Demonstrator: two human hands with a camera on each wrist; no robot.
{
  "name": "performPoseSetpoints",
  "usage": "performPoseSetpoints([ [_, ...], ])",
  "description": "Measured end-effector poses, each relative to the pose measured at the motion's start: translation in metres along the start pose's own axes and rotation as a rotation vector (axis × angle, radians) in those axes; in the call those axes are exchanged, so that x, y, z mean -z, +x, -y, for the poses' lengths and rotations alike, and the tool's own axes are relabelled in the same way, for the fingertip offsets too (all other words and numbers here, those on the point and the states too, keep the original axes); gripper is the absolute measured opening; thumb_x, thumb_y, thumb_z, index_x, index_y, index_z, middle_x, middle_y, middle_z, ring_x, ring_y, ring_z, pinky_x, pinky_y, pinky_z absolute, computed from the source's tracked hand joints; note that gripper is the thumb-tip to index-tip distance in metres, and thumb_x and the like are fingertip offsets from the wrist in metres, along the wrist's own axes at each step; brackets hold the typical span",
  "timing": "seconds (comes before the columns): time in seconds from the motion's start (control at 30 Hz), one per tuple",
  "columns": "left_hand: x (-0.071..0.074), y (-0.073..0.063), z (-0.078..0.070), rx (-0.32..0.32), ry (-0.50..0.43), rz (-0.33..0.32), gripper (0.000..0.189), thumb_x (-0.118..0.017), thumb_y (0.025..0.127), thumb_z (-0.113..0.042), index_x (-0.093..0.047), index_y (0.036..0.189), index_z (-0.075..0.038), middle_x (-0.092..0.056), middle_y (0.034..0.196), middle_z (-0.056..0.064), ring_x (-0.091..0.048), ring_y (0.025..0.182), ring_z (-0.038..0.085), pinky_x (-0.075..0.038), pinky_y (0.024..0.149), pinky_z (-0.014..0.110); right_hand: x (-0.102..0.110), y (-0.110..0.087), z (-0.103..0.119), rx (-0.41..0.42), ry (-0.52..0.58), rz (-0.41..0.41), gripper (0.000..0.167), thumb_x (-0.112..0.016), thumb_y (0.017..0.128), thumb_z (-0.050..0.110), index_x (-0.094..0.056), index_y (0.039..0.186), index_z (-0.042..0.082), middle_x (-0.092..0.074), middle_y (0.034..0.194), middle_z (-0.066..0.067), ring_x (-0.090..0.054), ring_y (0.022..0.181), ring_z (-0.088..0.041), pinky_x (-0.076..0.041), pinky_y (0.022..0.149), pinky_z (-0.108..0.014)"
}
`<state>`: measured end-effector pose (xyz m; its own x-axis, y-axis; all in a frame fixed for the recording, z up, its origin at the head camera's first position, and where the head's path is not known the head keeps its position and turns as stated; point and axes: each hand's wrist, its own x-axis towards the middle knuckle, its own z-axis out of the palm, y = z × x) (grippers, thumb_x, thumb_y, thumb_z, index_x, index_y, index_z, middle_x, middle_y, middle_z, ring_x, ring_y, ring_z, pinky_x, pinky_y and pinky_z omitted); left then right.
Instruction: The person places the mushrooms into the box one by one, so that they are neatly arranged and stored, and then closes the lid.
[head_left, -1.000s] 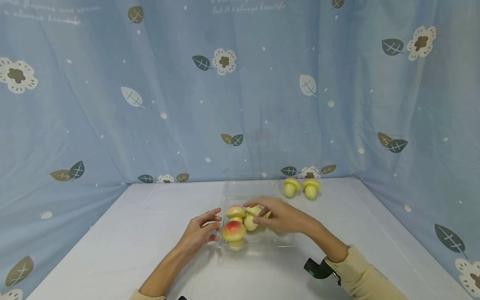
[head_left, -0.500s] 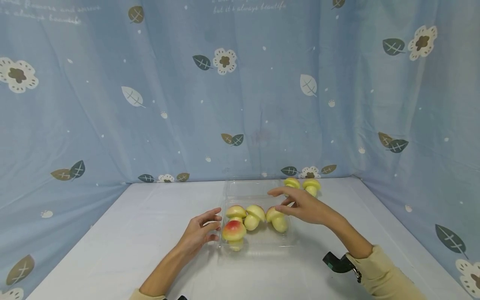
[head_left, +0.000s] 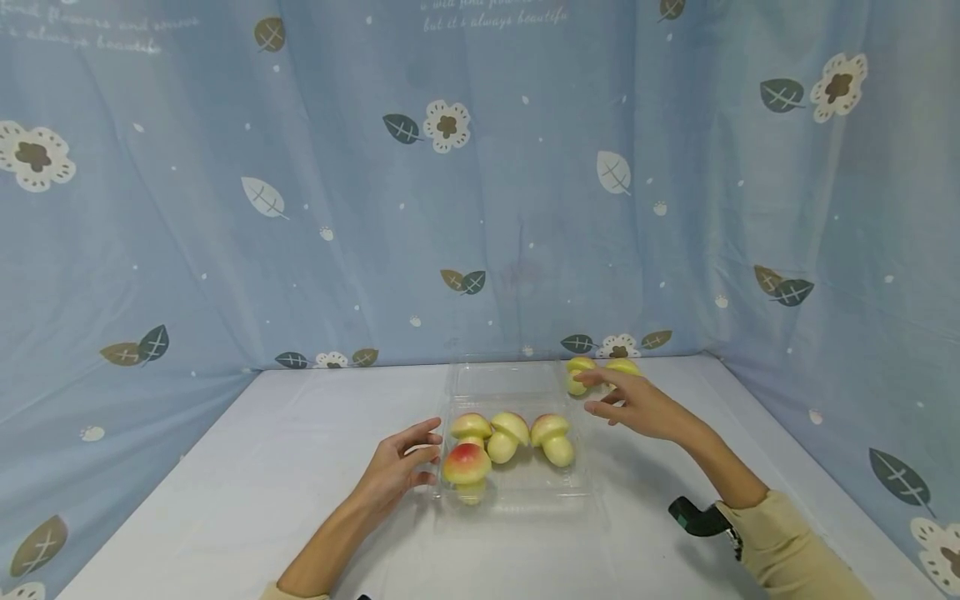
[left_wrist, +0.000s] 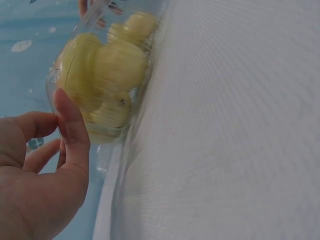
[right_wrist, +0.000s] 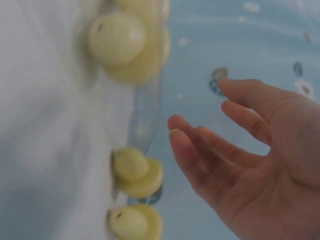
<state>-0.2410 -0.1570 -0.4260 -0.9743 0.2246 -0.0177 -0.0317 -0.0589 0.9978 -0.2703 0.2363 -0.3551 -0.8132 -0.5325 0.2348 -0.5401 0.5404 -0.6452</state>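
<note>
A clear plastic box stands on the table with its lid laid back behind it. Inside are several yellow mushroom-shaped pieces: a red-topped one front left, others behind it, and one at the right. My left hand has its fingers at the box's left side; in the left wrist view its fingertips are right at the clear wall. Past the box's right side, my right hand hovers with nothing in it, its fingers loosely bent. Close beyond its fingertips sit two more mushroom-shaped pieces, partly hidden in the head view.
A white cloth covers the table. Blue curtain with leaf and flower prints hangs behind it and at both sides. A dark strap-on device sits at the right wrist, below the sleeve.
My right hand has left the mushroom-shaped pieces in the box and moved right and away, toward the two at the back. The left hand has stayed at the box's side.
</note>
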Motion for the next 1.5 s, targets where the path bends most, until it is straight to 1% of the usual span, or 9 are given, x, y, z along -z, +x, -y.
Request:
performPoseSetpoints([
  [0.2,0.0,0.0,0.002,0.007,-0.004,0.006,0.057,-0.064,0.094,-0.009,-0.043,0.147,-0.004,-0.053,0.117,0.009,-0.057,0.088,0.014,-0.056,0.064,0.023,0.004,-0.007,-0.018,-0.099,0.008,-0.002,0.05,-0.062,0.097,0.029,-0.048,0.141,0.01,-0.052,0.136,-0.024,-0.067,0.104,-0.032,-0.059,0.07,-0.036],
  [0.37,0.0,0.0,0.001,0.003,0.005,0.008,0.057,-0.063,0.094,-0.009,-0.043,0.147,-0.004,-0.053,0.118,0.008,-0.057,0.089,0.014,-0.056,0.064,0.023,0.009,-0.008,-0.031,-0.172,-0.035,-0.018,0.05,-0.061,0.098,0.03,-0.047,0.142,0.01,-0.052,0.136,-0.028,-0.068,0.102,-0.033,-0.059,0.07,-0.035],
  [0.5,0.001,0.001,0.0,-0.003,0.009,0.004,0.056,-0.063,0.094,-0.009,-0.043,0.147,-0.004,-0.053,0.117,0.008,-0.057,0.088,0.014,-0.056,0.064,0.023,0.015,-0.008,-0.043,-0.228,-0.067,-0.04,0.052,-0.061,0.098,0.027,-0.046,0.143,0.006,-0.05,0.135,-0.033,-0.069,0.1,-0.035,-0.06,0.068,-0.034],
  [0.67,0.0,0.001,-0.002,-0.001,0.001,0.008,0.056,-0.062,0.094,-0.007,-0.043,0.147,-0.003,-0.054,0.115,0.005,-0.057,0.086,0.012,-0.056,0.064,0.023,0.018,-0.009,-0.058,-0.299,-0.113,-0.105,0.058,-0.062,0.097,0.024,-0.039,0.145,-0.002,-0.048,0.133,-0.037,-0.07,0.092,-0.035,-0.059,0.064,-0.035],
  [0.8,0.0,0.001,-0.002,0.002,0.009,0.007,0.056,-0.063,0.094,-0.008,-0.043,0.147,-0.004,-0.054,0.116,0.007,-0.057,0.088,0.013,-0.056,0.065,0.023,0.021,-0.008,-0.068,-0.343,-0.116,-0.145,0.066,-0.06,0.098,0.026,-0.029,0.149,-0.002,-0.043,0.136,-0.041,-0.07,0.088,-0.036,-0.06,0.064,-0.039],
  [0.97,0.0,0.001,-0.001,0.005,0.014,0.0,0.056,-0.063,0.094,-0.009,-0.043,0.147,-0.005,-0.054,0.117,0.007,-0.057,0.089,0.014,-0.057,0.065,0.023,0.024,-0.001,-0.078,-0.386,-0.119,-0.173,0.073,-0.061,0.098,0.028,-0.022,0.152,-0.003,-0.035,0.14,-0.043,-0.07,0.086,-0.037,-0.06,0.064,-0.039],
  [1.13,0.0,0.001,0.001,-0.002,-0.005,-0.001,0.056,-0.062,0.094,-0.006,-0.043,0.147,-0.002,-0.054,0.116,0.008,-0.058,0.086,0.012,-0.056,0.063,0.022,0.026,0.008,-0.083,-0.407,-0.131,-0.187,0.075,-0.061,0.097,0.027,-0.021,0.152,-0.004,-0.032,0.141,-0.044,-0.071,0.077,-0.035,-0.059,0.063,-0.038],
  [1.3,0.0,0.001,0.003,-0.008,-0.002,0.002,0.055,-0.061,0.094,-0.005,-0.042,0.146,-0.001,-0.055,0.114,0.006,-0.057,0.086,0.012,-0.056,0.063,0.022,0.026,0.016,-0.094,-0.405,-0.14,-0.169,0.075,-0.063,0.096,0.024,-0.021,0.152,-0.004,-0.032,0.14,-0.045,-0.071,0.075,-0.034,-0.059,0.062,-0.037],
  [1.5,0.0,0.001,0.001,-0.013,-0.006,0.007,0.056,-0.061,0.094,-0.007,-0.042,0.147,-0.002,-0.054,0.116,0.008,-0.057,0.086,0.013,-0.056,0.064,0.023,0.028,0.021,-0.103,-0.439,-0.137,-0.147,0.077,-0.062,0.096,0.025,-0.018,0.153,-0.004,-0.029,0.141,-0.046,-0.069,0.067,-0.029,-0.059,0.062,-0.039],
])
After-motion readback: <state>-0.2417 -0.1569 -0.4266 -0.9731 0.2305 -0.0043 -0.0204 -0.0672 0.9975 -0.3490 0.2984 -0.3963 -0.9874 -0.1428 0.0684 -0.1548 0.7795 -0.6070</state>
